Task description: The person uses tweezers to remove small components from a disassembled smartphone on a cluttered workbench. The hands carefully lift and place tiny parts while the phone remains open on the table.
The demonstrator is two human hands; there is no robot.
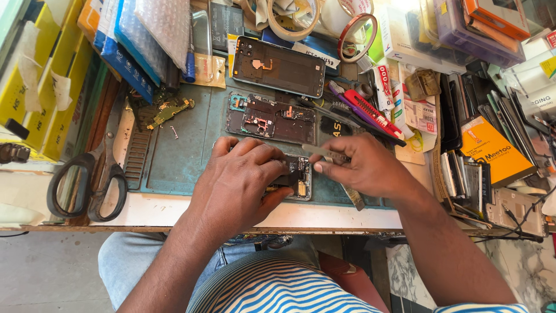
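Note:
My left hand [237, 185] lies over an opened phone [298, 177] on the blue-green work mat [174, 156], gripping it by its left part so most of it is hidden. My right hand [365, 168] pinches metal tweezers [324, 152] whose tips point left toward the phone's exposed black and gold parts. Just behind the hands lies another stripped phone frame [271, 119] with circuit parts showing. Further back rests a dark phone back shell [278, 66].
Black scissors [87, 185] lie at the left bench edge. A red-handled cutter [370, 113] and other tools sit right of the frames. Tape rolls [356, 37] stand at the back. Yellow boxes [35, 87] fill the left, phone parts and packets [492, 150] the right.

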